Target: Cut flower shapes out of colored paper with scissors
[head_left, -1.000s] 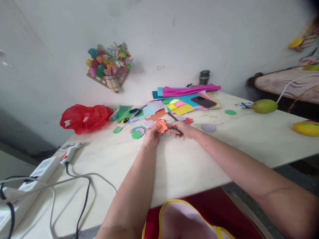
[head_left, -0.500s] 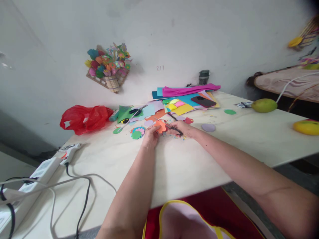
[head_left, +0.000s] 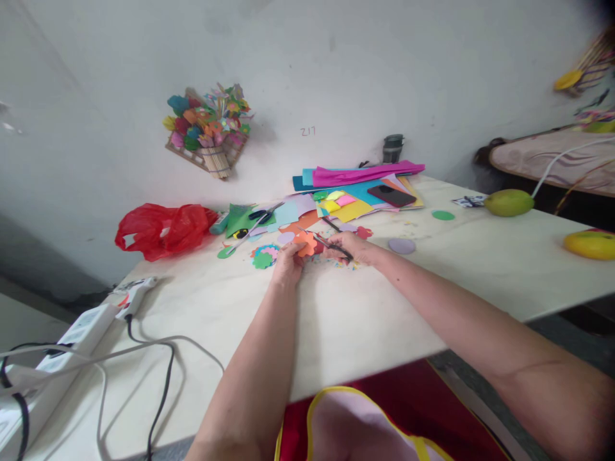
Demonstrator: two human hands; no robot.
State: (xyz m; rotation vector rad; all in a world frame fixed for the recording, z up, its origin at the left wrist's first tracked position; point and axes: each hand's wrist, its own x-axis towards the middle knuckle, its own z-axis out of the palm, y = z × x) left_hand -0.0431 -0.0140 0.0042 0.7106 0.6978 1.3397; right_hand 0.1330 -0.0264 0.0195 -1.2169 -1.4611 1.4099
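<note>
Between the fingers of my left hand (head_left: 288, 261) is an orange paper flower (head_left: 306, 243) with a scalloped edge. My right hand (head_left: 350, 246) is closed round a pair of dark-handled scissors (head_left: 342, 252), whose blades point left at the flower's right edge. Whether the blades touch the paper I cannot tell. Tiny paper scraps (head_left: 354, 265) lie on the table beneath my hands. Left of my left hand sits a small pile of cut paper flowers (head_left: 264, 257), a green one on top. A red paper flower (head_left: 364, 233) lies just beyond my right hand.
Coloured paper sheets (head_left: 369, 191) with a phone (head_left: 391, 195) on them lie at the back. A red plastic bag (head_left: 166, 230), another pair of scissors (head_left: 262, 216) and a power strip (head_left: 81, 333) with cables are leftward. Two mangoes (head_left: 509, 203) are at right.
My left hand and the orange flower have shifted slightly left, away from the scissors. The scissor blades show more clearly now. My right hand has hardly moved.
</note>
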